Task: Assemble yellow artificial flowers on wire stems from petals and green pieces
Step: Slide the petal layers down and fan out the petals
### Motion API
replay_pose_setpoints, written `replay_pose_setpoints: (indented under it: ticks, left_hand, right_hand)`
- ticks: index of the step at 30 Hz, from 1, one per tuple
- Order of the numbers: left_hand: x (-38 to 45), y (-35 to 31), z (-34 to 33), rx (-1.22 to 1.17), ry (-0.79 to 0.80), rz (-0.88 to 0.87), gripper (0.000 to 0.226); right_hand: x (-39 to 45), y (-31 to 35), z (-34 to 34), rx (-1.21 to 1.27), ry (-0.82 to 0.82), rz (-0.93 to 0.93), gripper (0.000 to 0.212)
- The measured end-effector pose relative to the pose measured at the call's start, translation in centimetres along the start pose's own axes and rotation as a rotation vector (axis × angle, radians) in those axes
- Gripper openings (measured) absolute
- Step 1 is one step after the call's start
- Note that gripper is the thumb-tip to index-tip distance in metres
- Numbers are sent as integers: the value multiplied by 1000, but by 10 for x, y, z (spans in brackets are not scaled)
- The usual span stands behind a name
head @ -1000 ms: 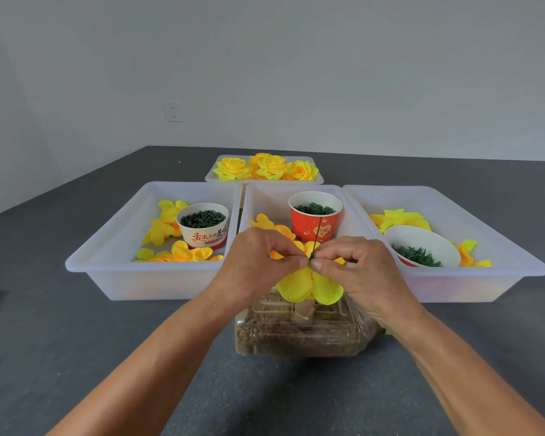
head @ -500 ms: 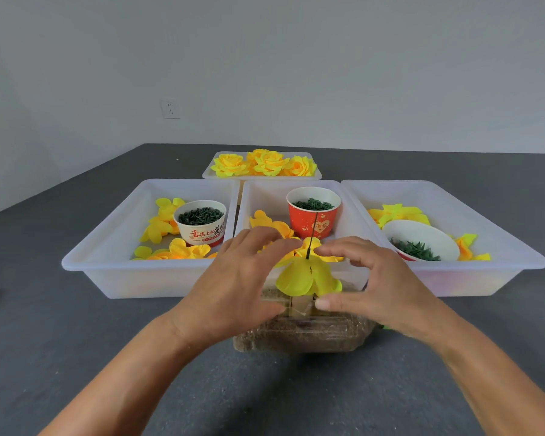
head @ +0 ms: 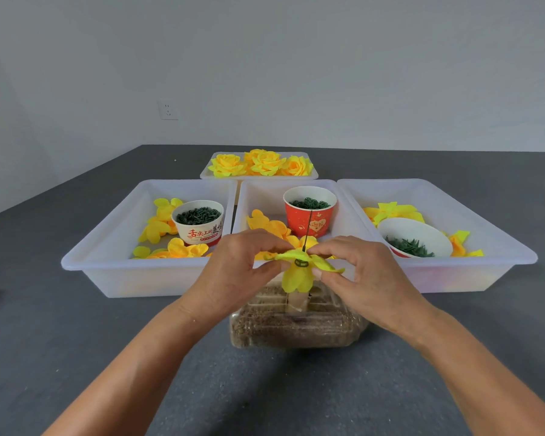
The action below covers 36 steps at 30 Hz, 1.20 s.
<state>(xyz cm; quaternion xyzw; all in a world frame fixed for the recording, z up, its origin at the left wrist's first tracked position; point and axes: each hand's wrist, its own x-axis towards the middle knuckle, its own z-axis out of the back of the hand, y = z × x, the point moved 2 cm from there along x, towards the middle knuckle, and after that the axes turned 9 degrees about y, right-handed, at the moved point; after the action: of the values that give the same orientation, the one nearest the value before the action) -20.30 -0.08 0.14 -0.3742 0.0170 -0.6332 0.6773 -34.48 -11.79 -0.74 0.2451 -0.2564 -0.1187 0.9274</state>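
Note:
A thin dark wire stem (head: 308,229) stands upright from a clear plastic box of brown grain (head: 296,322). Yellow petals (head: 298,275) sit on the wire, with a small green ring piece (head: 301,263) on them. My left hand (head: 236,272) pinches the petal layer's left side between thumb and fingers. My right hand (head: 362,275) pinches its right side. Both hands hold the petals just in front of the middle tray.
Three white trays: left tray (head: 107,256) with loose petals and a white cup of green pieces (head: 199,221), middle tray (head: 255,196) with a red cup (head: 310,210), right tray (head: 485,240) with a white bowl (head: 412,237). Finished yellow flowers (head: 261,163) lie in a far tray.
My hands, which had spread apart around the flower half a second ago, have closed in again and now pinch the petal layer on both sides. The green ring shows on the petals.

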Motion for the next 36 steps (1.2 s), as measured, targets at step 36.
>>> replay_pose_setpoints:
  ticks: [36]
  left_hand:
    - [5, -19, -9, 710, 31, -389, 26]
  right_hand:
    - [5, -10, -18, 53, -218, 287, 11]
